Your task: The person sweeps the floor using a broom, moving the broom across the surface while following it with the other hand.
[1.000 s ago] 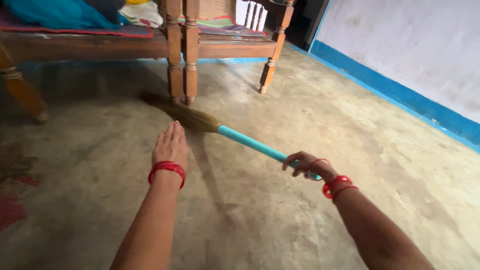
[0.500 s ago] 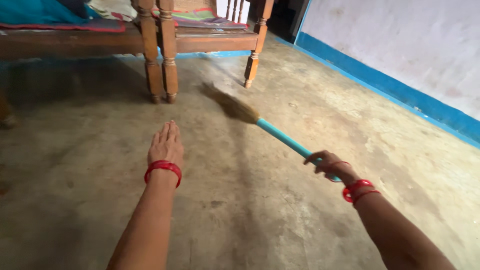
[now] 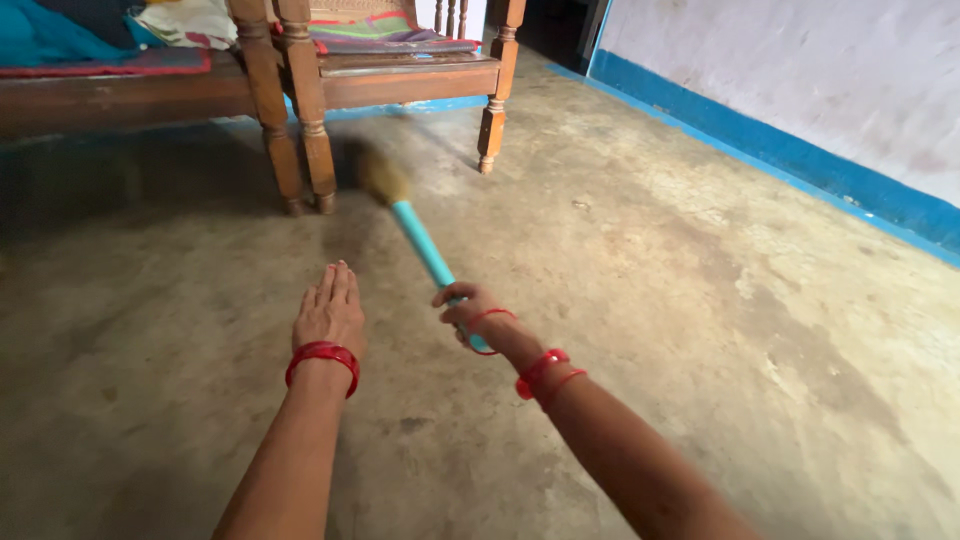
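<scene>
My right hand (image 3: 470,315) grips the turquoise handle of a grass broom (image 3: 420,240). The broom points away from me, its blurred brown bristle head low over the concrete floor beside the wooden furniture legs (image 3: 318,150). My left hand (image 3: 330,310) is held out flat, palm down, fingers straight and together, holding nothing, just left of the broom handle. Both wrists carry red bangles.
A wooden bed frame (image 3: 120,95) with cloths on it stands at the far left. A wooden chair (image 3: 420,75) with a striped cushion stands beside it. A pale wall with a blue base strip (image 3: 780,155) runs along the right. The concrete floor (image 3: 650,320) is stained.
My right hand has swung the broom from the right toward the left and drawn closer to my left hand. The bristle head now lies near the chair legs. The left hand stays flat.
</scene>
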